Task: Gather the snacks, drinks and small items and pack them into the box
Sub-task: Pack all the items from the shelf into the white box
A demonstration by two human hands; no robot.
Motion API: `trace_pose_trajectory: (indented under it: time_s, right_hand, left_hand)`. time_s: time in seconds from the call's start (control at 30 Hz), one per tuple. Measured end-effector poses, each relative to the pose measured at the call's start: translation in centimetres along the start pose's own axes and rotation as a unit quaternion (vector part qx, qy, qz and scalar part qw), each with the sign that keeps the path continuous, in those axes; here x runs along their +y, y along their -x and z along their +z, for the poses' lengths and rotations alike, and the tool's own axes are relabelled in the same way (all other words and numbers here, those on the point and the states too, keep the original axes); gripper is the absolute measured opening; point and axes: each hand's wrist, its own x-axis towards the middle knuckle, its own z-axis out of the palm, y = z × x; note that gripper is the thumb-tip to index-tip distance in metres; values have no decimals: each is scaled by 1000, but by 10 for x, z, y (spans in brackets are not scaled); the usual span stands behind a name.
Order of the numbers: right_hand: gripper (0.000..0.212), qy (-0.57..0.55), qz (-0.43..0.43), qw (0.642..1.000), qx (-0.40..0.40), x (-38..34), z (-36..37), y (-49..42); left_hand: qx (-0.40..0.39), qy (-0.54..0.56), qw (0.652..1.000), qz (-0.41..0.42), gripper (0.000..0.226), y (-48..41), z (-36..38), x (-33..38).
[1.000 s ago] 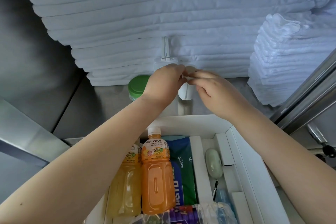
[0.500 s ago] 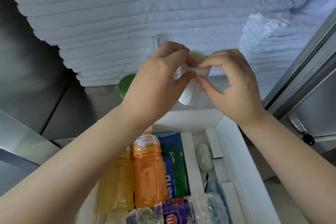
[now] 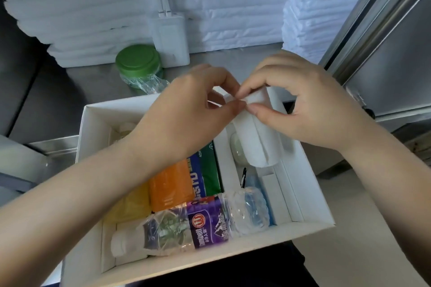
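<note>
An open white box [image 3: 88,137] sits in front of me, divided into compartments. Inside lie an orange drink bottle [image 3: 170,185], a yellow one [image 3: 130,205], a blue-green packet [image 3: 206,168], a water bottle with a purple label [image 3: 193,223] and a small pale oval case [image 3: 238,151]. My left hand [image 3: 186,116] and my right hand [image 3: 300,105] both pinch the top of a white cylindrical item [image 3: 258,144], held over the box's right compartment.
A green-lidded jar [image 3: 138,63] in plastic wrap and a white charger block [image 3: 170,39] stand on the steel counter behind the box. Stacked white towels [image 3: 310,7] fill the back. A metal cabinet edge [image 3: 373,30] rises at the right.
Both hands have come down from the counter with the white item to over the box's right compartment. The view has tilted down, uncovering the charger block and the jar.
</note>
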Motion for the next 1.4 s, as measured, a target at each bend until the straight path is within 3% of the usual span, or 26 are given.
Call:
trace_pose_trajectory:
  time_s: [0.1,0.33,0.5,0.7,0.87,0.93,1.03,1.17,1.4]
  right_hand:
    - [12,-11,47,995,-92,0,0,8]
    - [20,-3,127,965,-230,-3,3,12]
    - [13,44,144,948,-282,-3,5,16]
    - [12,132,78,936,-318,-6,6,25]
    - [46,148,77,920,-354,-7,2,33]
    - [50,151,70,923,-346,-10,1,37]
    - [35,130,38,931,-339,-15,-4,39]
    - [10,100,12,908,-406,-21,-9,46]
    - [13,132,-16,874,-467,-20,-5,51]
  left_hand:
    - [-62,7,997,-54,6,3,11,-7]
    - [-188,-3,979,-79,11,7,35,-17]
    - [-219,-3,973,-76,15,8,50,-24]
    - [-240,-13,969,-65,24,11,62,-29]
    - [-252,9,966,-63,25,9,62,-31]
    - [-253,15,966,-57,28,10,63,-31]
    - [-253,16,966,-41,27,11,66,-32]
    - [-254,10,966,-43,34,12,69,-35]
    - [-262,-30,964,-14,30,7,72,-34]
